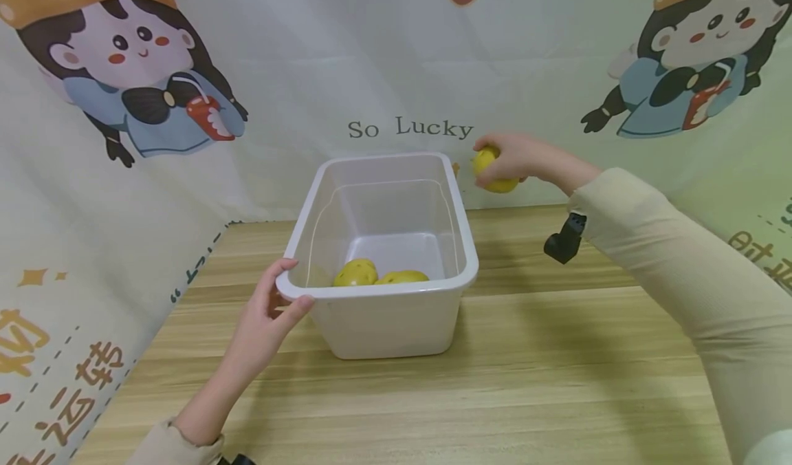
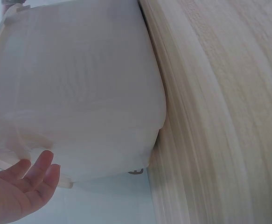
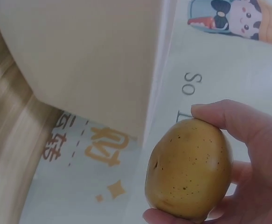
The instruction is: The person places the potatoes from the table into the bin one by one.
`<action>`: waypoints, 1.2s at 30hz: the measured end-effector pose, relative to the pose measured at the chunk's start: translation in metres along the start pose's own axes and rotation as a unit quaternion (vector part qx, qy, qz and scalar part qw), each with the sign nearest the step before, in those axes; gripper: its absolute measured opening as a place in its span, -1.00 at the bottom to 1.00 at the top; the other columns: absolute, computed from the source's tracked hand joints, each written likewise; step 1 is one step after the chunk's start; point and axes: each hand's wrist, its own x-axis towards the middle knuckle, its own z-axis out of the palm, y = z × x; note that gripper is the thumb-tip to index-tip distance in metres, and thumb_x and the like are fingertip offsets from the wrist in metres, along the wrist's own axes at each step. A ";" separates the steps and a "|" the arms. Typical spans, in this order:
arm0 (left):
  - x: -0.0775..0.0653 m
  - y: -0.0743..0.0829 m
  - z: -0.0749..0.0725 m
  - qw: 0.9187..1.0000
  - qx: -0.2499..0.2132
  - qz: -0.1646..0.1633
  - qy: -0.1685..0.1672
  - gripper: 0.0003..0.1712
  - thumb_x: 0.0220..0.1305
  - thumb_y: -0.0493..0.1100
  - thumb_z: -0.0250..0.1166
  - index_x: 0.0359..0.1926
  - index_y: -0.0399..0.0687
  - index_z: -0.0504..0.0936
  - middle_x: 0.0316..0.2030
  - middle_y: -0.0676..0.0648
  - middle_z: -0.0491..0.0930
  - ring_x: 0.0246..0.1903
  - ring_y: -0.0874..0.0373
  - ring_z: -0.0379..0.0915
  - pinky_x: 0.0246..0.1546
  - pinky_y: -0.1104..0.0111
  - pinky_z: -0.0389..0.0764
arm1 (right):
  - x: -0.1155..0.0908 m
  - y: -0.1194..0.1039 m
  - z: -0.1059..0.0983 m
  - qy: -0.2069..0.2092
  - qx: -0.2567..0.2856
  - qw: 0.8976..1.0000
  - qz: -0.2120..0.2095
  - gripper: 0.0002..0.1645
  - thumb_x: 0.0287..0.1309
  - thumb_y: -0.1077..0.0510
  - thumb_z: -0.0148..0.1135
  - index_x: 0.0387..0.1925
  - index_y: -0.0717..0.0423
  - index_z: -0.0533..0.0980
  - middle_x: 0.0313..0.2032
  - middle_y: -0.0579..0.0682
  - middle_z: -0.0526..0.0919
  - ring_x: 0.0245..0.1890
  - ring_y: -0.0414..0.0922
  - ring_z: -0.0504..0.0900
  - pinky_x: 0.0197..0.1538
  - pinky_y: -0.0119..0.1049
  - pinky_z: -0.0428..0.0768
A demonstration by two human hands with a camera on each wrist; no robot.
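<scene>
A white plastic bin [image 1: 396, 324] stands on the wooden table, its open top facing up. Two yellow potatoes, a rounder potato [image 1: 355, 272] and a partly hidden potato [image 1: 403, 276], lie inside near the front wall. My left hand [image 1: 262, 320] grips the bin's front left corner, thumb on the front rim and fingers at the side; the left wrist view has these fingers [image 2: 45, 179] against the outer wall. Beyond the bin's right rim, my right hand [image 1: 516, 159] holds another potato [image 3: 189, 170] in the air. This potato is yellow-brown with dark specks, clasped between thumb and fingers.
The wooden table [image 1: 526, 382] extends around the bin. A pale printed cloth [image 1: 297, 93] with cartoon figures and lettering hangs behind and along the sides. A black wrist device [image 1: 566, 238] hangs below the right sleeve.
</scene>
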 end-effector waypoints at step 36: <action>0.000 0.002 0.001 1.000 -0.002 0.005 0.003 -0.44 0.29 -0.18 0.12 0.26 -0.04 0.13 0.06 -0.26 0.39 -0.19 0.01 0.42 -0.25 0.41 0.49 | 0.014 -0.063 0.003 -0.035 -0.009 0.999 -0.023 -0.19 -0.01 0.02 0.18 0.30 0.01 0.14 0.03 0.08 0.34 -0.19 -0.04 0.34 -0.30 -0.26 0.41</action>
